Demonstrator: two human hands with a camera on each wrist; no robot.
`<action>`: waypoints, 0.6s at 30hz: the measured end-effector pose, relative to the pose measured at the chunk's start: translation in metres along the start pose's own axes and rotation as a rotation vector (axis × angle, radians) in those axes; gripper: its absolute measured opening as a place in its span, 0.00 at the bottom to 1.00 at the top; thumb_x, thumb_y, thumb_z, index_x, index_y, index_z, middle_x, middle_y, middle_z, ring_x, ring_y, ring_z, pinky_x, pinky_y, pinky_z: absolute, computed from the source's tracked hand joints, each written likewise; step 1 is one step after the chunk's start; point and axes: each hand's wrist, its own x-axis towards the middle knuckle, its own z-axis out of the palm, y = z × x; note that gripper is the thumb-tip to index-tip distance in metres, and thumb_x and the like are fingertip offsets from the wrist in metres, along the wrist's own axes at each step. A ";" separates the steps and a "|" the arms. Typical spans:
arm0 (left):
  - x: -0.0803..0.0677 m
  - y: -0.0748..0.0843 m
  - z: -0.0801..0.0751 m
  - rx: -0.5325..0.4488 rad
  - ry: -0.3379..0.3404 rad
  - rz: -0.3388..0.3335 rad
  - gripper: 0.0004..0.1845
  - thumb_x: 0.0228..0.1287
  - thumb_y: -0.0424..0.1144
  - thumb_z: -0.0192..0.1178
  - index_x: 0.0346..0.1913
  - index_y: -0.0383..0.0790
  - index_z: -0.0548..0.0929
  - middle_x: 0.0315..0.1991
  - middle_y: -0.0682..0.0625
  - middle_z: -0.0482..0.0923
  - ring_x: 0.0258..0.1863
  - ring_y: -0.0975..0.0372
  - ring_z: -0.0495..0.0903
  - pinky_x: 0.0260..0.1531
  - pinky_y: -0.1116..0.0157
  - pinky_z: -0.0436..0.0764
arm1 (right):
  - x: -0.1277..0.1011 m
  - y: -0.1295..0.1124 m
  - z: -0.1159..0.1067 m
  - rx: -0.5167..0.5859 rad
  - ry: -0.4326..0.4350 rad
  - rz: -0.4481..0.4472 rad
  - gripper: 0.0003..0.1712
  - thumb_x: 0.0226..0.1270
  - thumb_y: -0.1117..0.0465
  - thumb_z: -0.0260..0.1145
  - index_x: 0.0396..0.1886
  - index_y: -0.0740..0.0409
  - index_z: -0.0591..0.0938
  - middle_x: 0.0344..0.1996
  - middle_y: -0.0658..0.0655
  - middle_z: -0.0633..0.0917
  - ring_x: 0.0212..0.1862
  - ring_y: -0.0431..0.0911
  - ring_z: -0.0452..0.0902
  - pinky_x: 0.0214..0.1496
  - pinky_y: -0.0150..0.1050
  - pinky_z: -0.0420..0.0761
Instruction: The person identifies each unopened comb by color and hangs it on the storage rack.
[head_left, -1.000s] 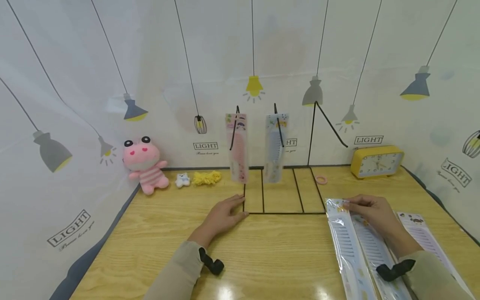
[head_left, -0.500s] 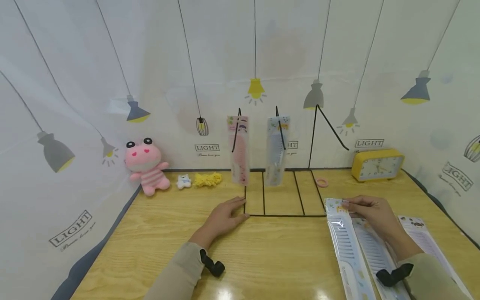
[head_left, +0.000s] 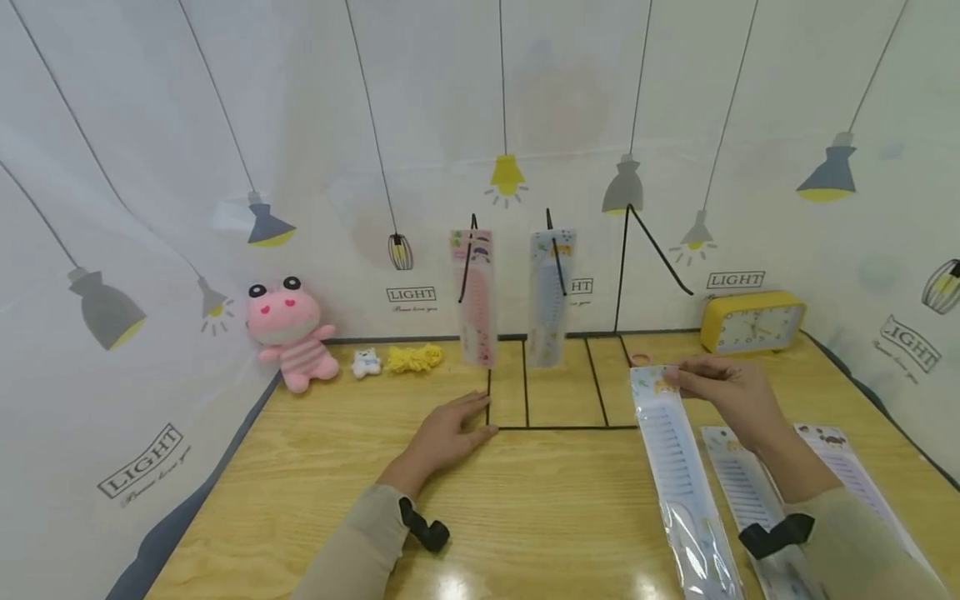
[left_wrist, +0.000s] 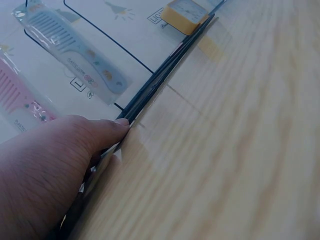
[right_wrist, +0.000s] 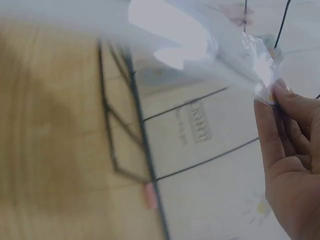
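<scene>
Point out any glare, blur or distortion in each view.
Head view: wide-angle bending at the edges, ceiling-light glare on the table near the bottom. Left wrist view: the left hand is close and soft, the tabletop grain smeared. Right wrist view: motion-blurred, with white glare on the comb packet pinched by the right hand.

A wire rack (head_left: 555, 400) is set at the middle of the bench's (head_left: 555, 517) far edge, with two packed combs (head_left: 474, 296) hung on it side by side. Toward the far left corner a plush toy (head_left: 291, 332), a small bear (head_left: 366, 362) and a cord bundle (head_left: 413, 357) are lined up along the far edge. A clock (head_left: 752, 321) is placed near the far right corner. Two comb packs (head_left: 738, 487) are laid at the right edge, right of the lifted pack (head_left: 675, 467).
</scene>
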 end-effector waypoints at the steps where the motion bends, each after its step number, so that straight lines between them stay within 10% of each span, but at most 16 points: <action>1: 0.000 0.000 0.000 -0.001 0.000 0.000 0.34 0.72 0.59 0.57 0.75 0.51 0.69 0.76 0.53 0.62 0.75 0.57 0.60 0.73 0.51 0.61 | 0.001 -0.007 0.002 -0.004 0.003 -0.012 0.14 0.71 0.61 0.69 0.47 0.69 0.86 0.38 0.48 0.90 0.42 0.40 0.85 0.45 0.33 0.86; 18: 0.003 -0.005 -0.001 -0.028 0.009 0.016 0.35 0.70 0.61 0.58 0.74 0.50 0.71 0.75 0.52 0.65 0.74 0.55 0.62 0.72 0.51 0.63 | 0.024 -0.089 0.045 0.058 -0.053 -0.237 0.10 0.70 0.65 0.69 0.45 0.68 0.86 0.38 0.50 0.89 0.40 0.44 0.83 0.39 0.33 0.84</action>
